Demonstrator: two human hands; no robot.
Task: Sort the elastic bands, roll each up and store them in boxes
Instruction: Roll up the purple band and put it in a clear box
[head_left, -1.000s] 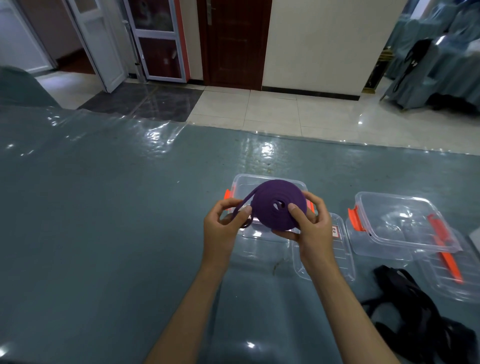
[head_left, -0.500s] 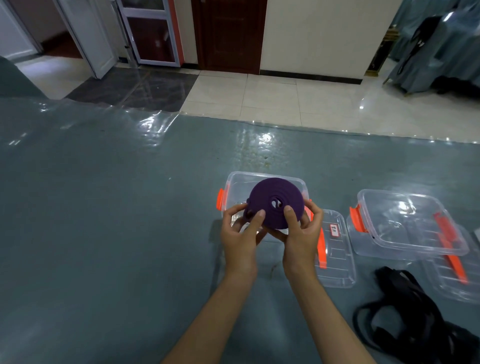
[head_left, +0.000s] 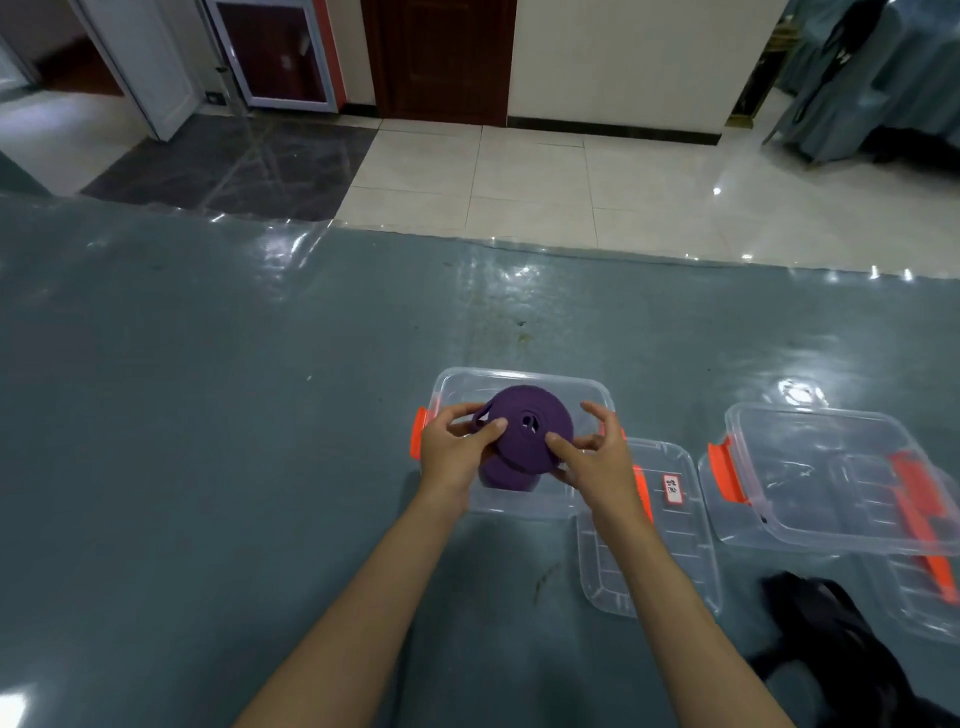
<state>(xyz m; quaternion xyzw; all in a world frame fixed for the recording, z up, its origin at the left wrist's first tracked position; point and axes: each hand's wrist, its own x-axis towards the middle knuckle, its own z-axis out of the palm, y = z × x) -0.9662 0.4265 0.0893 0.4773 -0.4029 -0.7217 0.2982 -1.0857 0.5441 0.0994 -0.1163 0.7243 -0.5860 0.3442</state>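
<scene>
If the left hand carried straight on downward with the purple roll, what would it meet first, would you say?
Probably the floor of the clear box directly beneath the purple roll; the left hand holds it over the opening, though the height above it is unclear.

Rolled band (head_left: 524, 441) sits over left box (head_left: 519, 384); second box (head_left: 831, 483) lies right.

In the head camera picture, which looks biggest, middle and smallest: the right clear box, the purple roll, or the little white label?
1. Right clear box
2. Purple roll, held in both hands nearer the camera, yet clearly smaller
3. White label
</scene>
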